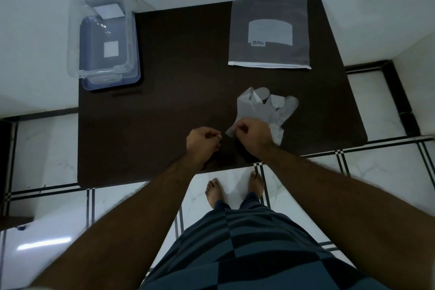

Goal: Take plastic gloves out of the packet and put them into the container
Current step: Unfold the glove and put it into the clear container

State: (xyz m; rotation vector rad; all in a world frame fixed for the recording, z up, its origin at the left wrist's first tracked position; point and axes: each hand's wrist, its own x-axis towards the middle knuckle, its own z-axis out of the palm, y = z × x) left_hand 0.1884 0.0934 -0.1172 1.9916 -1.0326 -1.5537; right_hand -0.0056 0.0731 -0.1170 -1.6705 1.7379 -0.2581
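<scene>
Thin translucent plastic gloves (263, 108) lie flat on the dark matte tabletop (179, 101), cuff pinched by the right hand (253, 134); left hand (202, 140) curled closed; clear lidless container (101, 37) at ten o'clock, frosted label-faced packet (269, 33) at one

Head view, single: looking steeply down from standing height, facing forward over a dark table (164, 113), taking in both forearms, bare feet, tiled floor; wide-angle.
</scene>
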